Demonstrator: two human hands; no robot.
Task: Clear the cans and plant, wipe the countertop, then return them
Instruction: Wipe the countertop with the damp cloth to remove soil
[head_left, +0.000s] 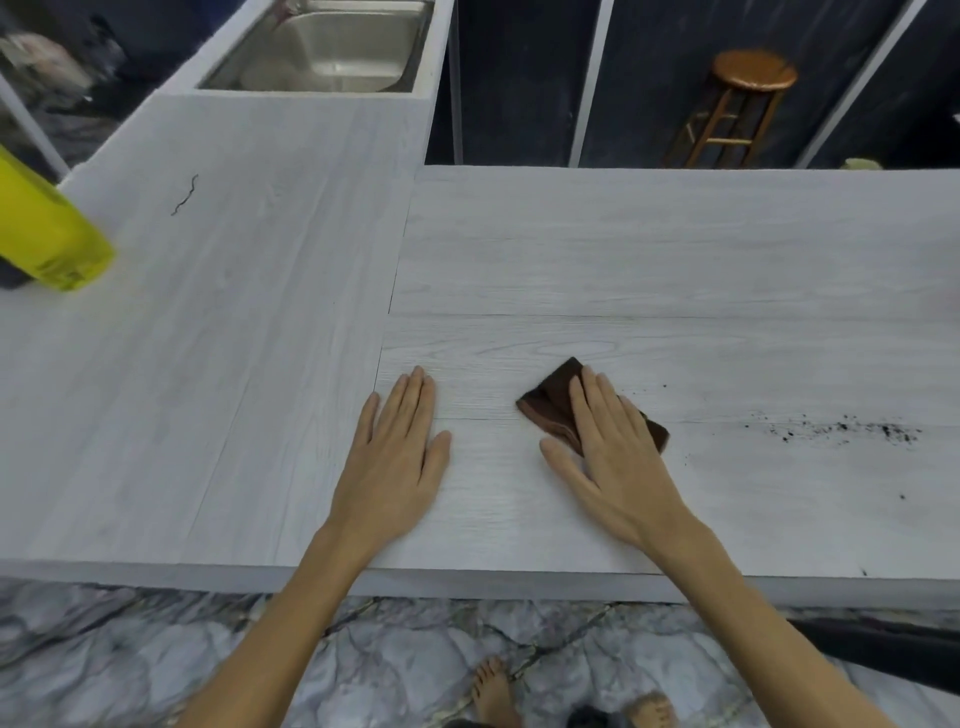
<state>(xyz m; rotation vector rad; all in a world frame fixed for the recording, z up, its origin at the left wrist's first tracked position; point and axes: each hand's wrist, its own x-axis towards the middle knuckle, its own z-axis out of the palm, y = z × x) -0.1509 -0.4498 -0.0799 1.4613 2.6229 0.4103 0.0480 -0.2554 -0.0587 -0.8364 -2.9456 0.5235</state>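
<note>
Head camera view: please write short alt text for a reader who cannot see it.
A right hand presses a brown cloth flat on a pale countertop, the left hand flat beside it. Dark crumbs lie to the right; a sink is behind.

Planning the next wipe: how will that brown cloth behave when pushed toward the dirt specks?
The brown cloth looks soft and folded, so it will probably bunch unless pressed flat. The right hand lies flat on it, which should help. The countertop looks smooth, so it likely slides easily.

The pale wood-grain counter (675, 260) lies open ahead and to the right, only scattered dark crumbs (841, 428) there; a yellow cylindrical can (47, 234) blocks its far-left edge.
</note>
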